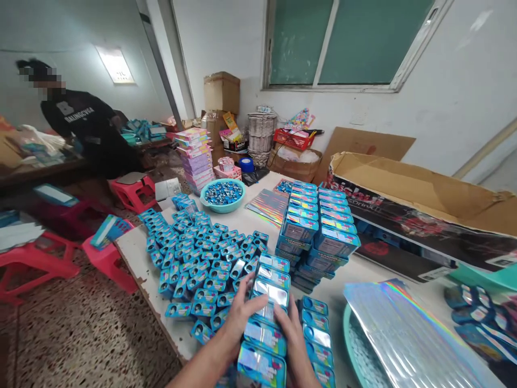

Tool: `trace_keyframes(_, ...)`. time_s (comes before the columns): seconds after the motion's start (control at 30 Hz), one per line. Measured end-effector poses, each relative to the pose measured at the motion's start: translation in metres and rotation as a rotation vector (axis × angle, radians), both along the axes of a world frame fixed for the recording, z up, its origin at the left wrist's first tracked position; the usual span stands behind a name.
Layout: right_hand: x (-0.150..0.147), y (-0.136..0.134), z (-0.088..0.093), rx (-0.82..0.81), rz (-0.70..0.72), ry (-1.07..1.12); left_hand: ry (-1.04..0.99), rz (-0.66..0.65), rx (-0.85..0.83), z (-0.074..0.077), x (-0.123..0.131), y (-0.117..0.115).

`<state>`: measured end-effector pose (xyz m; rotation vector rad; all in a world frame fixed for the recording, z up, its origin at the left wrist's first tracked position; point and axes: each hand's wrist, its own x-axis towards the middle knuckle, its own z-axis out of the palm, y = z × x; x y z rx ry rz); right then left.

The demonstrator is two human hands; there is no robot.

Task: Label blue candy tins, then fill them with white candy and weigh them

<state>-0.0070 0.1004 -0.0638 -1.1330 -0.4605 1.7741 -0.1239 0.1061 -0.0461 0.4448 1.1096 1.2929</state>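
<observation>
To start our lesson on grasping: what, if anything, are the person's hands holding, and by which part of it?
The left hand and right hand hold a row of blue boxes between them, by its two long sides.

Some fingers of the left hand [238, 312] and the right hand [294, 331] are hidden from view; both forearms are cut off by the bottom edge, as is the row [263, 335], part of which is covered by the hands; the print on the tins [204, 295] is too small to be read; much of the bowl [347, 342] is covered by the sheet [398, 328], itself cut off below; the carton [404, 215] is cropped by the right edge, the window [323, 43] by the top; the co-worker's head [42, 78] is masked by pixel blocks; the stool [34, 264] is cropped at left.
</observation>
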Motion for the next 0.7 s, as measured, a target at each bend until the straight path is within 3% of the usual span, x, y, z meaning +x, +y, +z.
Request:
trace_keyframes(0.1,-0.044,0.053,0.018,-0.103,0.115,0.268,0.080,-0.033,-0.003,0.014,-0.038,0.036)
trace_keyframes(0.2,-0.081,0.111,0.023,-0.123,0.164,0.337,0.125,-0.114,0.009,0.025,-0.076,0.088)
trace_keyframes(0.33,-0.118,0.186,0.017,0.046,0.172,0.313,0.230,-0.214,0.093,0.044,-0.124,0.162)
trace_keyframes(0.4,-0.134,0.221,0.012,0.133,0.138,0.268,0.376,-0.107,0.164,0.054,-0.147,0.182)
trace_keyframes(0.47,-0.150,0.254,0.004,0.199,0.066,0.198,0.522,0.099,0.251,0.061,-0.169,0.181)
trace_keyframes(0.53,-0.165,0.282,-0.008,0.247,-0.007,0.082,0.570,0.260,0.289,0.060,-0.192,0.158)
trace_keyframes(0.57,-0.172,0.295,-0.015,0.261,-0.027,0.021,0.551,0.280,0.277,0.055,-0.203,0.140)
trace_keyframes(0.63,-0.183,0.316,-0.032,0.287,-0.035,-0.081,0.500,0.306,0.161,0.036,-0.224,0.096)
trace_keyframes(0.7,-0.193,0.333,-0.051,0.324,-0.024,-0.148,0.477,0.373,0.014,0.006,-0.243,0.049)
